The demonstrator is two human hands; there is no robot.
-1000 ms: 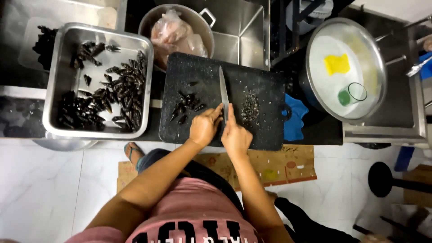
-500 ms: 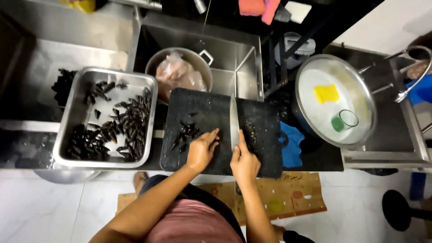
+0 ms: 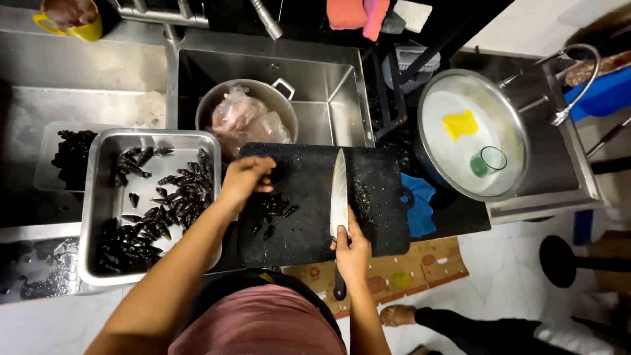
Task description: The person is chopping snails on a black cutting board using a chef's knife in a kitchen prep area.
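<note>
So the right hand (image 3: pixel 353 253) is clenched round the dark handle of a long steel-bladed kitchen knife (image 3: pixel 339 197), blade lying flat-ish on the black rectangular plastic cutting board (image 3: pixel 381 240) and pointing away from the body, probably parked there so the edge stays clear of the other hand. The left hand (image 3: pixel 244 179) hovers over the board's left edge with fingers curled in; can't tell if it's actually pinching anything. Just below it sits a small pile of dark mussels (image 3: pixel 271 213) on the board, and a second darker heap of bits (image 3: pixel 360 197) lies right of the blade, so the knife kind of splits done from not done, I'd guess.

The rectangular steel tray of mussels (image 3: pixel 105 217) butts against the board's left side, handy for grabbing. A round steel pot holding a plastic bag (image 3: pixel 246 118) sits in the sink behind. A blue cloth (image 3: pixel 420 204) pokes out on the right. The board's near edge hangs by the table edge; the middle of the board is the open room.
</note>
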